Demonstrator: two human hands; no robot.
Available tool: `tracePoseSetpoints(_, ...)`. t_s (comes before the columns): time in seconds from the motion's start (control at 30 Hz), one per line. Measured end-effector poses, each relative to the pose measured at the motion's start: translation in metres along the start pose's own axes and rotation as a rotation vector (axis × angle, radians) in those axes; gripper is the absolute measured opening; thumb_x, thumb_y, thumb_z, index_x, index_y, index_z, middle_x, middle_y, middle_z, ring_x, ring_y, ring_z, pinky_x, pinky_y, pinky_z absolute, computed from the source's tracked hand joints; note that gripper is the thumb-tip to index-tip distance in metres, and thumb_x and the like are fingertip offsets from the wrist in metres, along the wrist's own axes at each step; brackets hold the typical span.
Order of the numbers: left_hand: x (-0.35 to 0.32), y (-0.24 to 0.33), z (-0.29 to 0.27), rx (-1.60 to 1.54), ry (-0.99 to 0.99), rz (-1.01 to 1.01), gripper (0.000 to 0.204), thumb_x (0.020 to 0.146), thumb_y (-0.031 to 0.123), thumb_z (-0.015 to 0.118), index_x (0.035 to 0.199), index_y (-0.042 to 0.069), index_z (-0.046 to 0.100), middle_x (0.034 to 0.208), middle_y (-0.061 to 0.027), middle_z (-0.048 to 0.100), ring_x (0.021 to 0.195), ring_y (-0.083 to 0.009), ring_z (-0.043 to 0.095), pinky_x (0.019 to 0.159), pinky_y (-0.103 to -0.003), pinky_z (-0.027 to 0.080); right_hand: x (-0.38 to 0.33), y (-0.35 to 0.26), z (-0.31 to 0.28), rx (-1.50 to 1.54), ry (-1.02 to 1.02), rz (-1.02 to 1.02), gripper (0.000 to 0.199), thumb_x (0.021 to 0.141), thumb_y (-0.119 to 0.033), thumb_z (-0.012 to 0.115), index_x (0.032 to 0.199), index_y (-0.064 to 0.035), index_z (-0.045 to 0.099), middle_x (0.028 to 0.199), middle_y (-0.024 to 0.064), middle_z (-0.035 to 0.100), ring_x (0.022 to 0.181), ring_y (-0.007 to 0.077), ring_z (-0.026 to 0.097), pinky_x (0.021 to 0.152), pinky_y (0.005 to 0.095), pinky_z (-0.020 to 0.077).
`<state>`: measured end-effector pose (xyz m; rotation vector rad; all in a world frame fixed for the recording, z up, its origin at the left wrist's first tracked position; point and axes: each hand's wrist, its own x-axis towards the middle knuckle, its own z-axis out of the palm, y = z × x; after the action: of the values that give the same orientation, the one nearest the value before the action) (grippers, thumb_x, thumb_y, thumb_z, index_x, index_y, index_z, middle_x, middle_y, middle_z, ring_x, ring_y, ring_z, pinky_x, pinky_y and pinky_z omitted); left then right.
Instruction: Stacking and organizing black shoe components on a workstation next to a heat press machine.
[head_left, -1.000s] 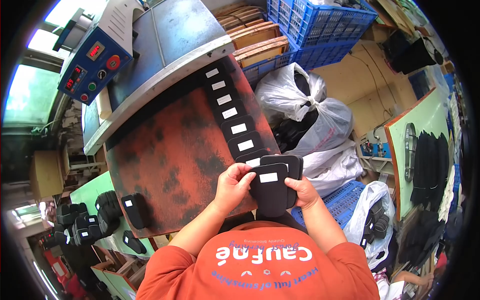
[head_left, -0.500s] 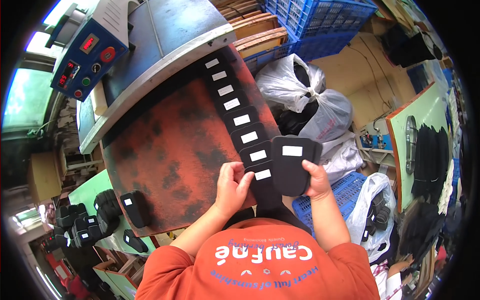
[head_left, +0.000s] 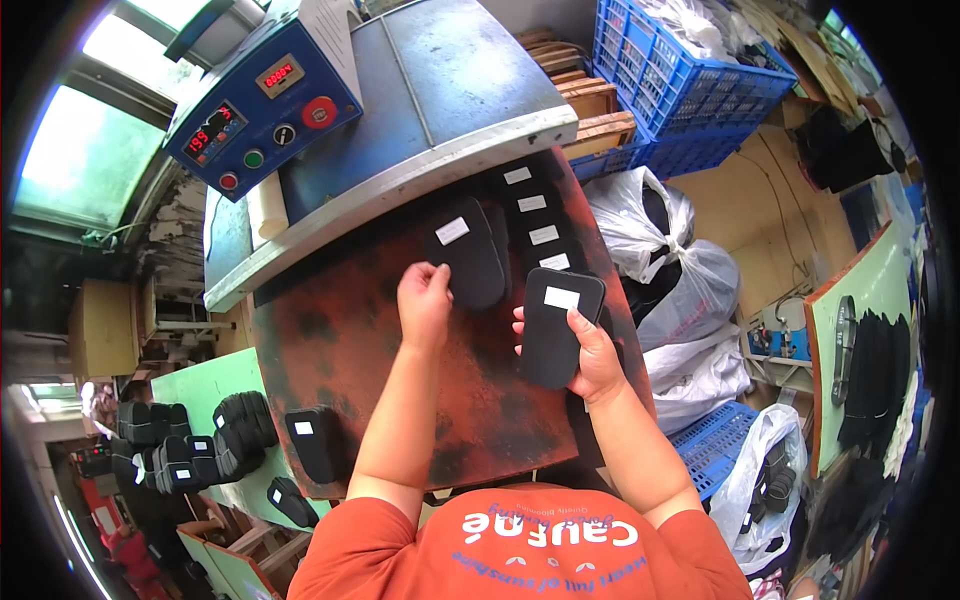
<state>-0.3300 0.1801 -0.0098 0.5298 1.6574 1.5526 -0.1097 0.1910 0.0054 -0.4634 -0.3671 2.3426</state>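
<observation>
My left hand [head_left: 425,305] pinches the near edge of a black, rounded pad [head_left: 478,270] with a white label, over the far part of the red-and-black mottled board [head_left: 400,400]. More black shows behind that pad; whether it is a second pad or part of the row I cannot tell. In my right hand [head_left: 597,360] is another black pad [head_left: 556,340], held upright with its white label at the top and my thumb on its face. A row of overlapping black labelled pads [head_left: 538,218] runs along the board's right side, its near end hidden behind the held pad.
A blue press machine with a control box [head_left: 265,110] stands at the far edge. Dark pads lie at the board's left corner [head_left: 316,445] and on a green table [head_left: 205,372]. Blue crates [head_left: 690,75] and tied plastic bags [head_left: 690,270] are to the right.
My left hand has moved away from the row's near end, further out, and now holds a pad. My right hand has brought its pad left over the board. The view has shifted.
</observation>
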Motion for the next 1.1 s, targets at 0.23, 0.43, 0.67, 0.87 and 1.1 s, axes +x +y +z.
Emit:
tracePoseSetpoints(0.23, 0.080, -0.013, -0.021, 0.400, 0.224, 0.231, 0.014, 0.081, 0.007, 0.061, 0.074, 0.000, 0.051, 0.063, -0.0042, 0.048, 0.059, -0.0124, 0.041, 0.055, -0.028, 0.037, 0.016, 0.022, 0.007, -0.049, 0.006, 0.025, 0.046, 0.092, -0.028, 0.047, 0.127, 0.0021, 0.041, 0.120, 0.0208, 0.052, 0.108, 0.0293, 0.055, 0.087, 0.0446, 0.0486)
tracePoseSetpoints(0.43, 0.070, -0.001, -0.022, 0.425, 0.215, 0.230, 0.012, 0.081, 0.006, 0.061, 0.076, 0.001, 0.051, 0.059, -0.0024, 0.046, 0.052, -0.0111, 0.040, 0.048, -0.027, 0.035, 0.007, 0.039, 0.009, 0.177, -0.045, 0.091, 0.048, 0.093, -0.033, 0.045, 0.129, -0.0012, 0.040, 0.121, 0.0175, 0.051, 0.108, 0.0271, 0.054, 0.088, 0.0427, 0.0481)
tracePoseSetpoints(0.67, 0.040, -0.001, -0.023, 0.136, -0.007, -0.101, 0.012, 0.081, 0.007, 0.063, 0.079, 0.002, 0.051, 0.058, -0.0019, 0.049, 0.044, -0.0081, 0.045, 0.038, -0.022, 0.032, 0.005, 0.039, 0.010, 0.195, -0.023, 0.166, 0.044, 0.095, -0.031, 0.041, 0.128, -0.0019, 0.041, 0.120, 0.0158, 0.053, 0.108, 0.0272, 0.055, 0.090, 0.0432, 0.0471)
tracePoseSetpoints(0.87, 0.036, -0.005, -0.023, 0.407, 0.085, 0.042, 0.018, 0.079, 0.011, 0.065, 0.083, -0.003, 0.054, 0.065, -0.0092, 0.059, 0.052, -0.0139, 0.056, 0.046, -0.027, 0.044, 0.006, 0.037, 0.007, 0.031, 0.116, 0.108, 0.033, 0.094, -0.018, 0.046, 0.121, 0.0001, 0.047, 0.112, 0.0128, 0.058, 0.099, 0.0241, 0.060, 0.084, 0.0379, 0.0523)
tracePoseSetpoints(1.1, 0.041, -0.026, -0.021, 0.815, 0.194, 0.532, 0.048, 0.072, 0.011, 0.071, 0.112, -0.008, 0.051, 0.080, -0.0136, 0.060, 0.056, -0.0177, 0.060, 0.050, -0.028, 0.049, 0.014, 0.036, 0.018, -0.006, 0.148, 0.099, 0.030, 0.093, -0.015, 0.047, 0.119, -0.0007, 0.049, 0.110, 0.0125, 0.058, 0.097, 0.0234, 0.061, 0.082, 0.0379, 0.0533)
